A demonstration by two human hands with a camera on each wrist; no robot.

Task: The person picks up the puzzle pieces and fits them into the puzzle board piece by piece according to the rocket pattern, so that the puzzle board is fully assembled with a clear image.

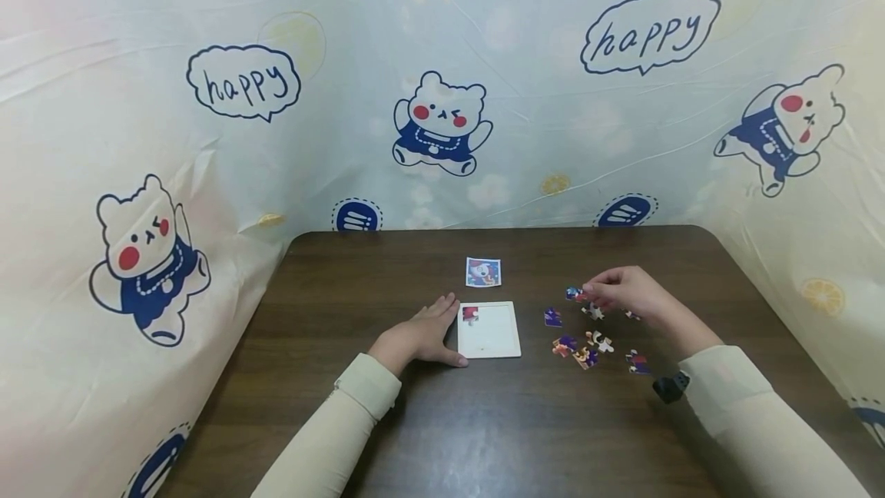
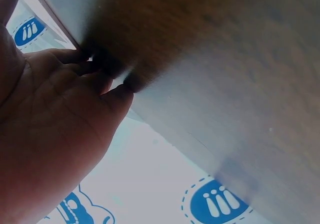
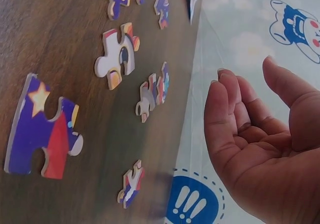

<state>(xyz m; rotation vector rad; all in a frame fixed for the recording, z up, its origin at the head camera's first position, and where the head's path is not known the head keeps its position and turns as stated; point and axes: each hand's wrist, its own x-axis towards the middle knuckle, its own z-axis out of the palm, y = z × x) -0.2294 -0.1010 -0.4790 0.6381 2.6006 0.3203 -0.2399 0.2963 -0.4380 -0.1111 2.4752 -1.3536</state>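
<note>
My left hand [image 1: 423, 335] rests on the table with fingers spread, its thumb and fingers beside the left edge of a white square puzzle tray [image 1: 492, 340]. One red-and-white jigsaw piece [image 1: 470, 315] lies in the tray's upper left corner. Over the loose pieces at right, my right hand [image 1: 632, 294] reaches with its fingertips near a blue jigsaw piece [image 1: 575, 294]. In the right wrist view, a gap shows between thumb and bent fingers [image 3: 217, 103], and nothing is held. A white jigsaw piece [image 1: 593, 312] lies just below that hand.
Several more jigsaw pieces lie right of the tray, including a purple one [image 1: 552, 317] and a purple-and-red one with a star [image 3: 30, 129]. A small picture card [image 1: 483, 273] sits behind the tray. A patterned curtain [image 1: 442, 37] surrounds the brown table [image 1: 373, 275].
</note>
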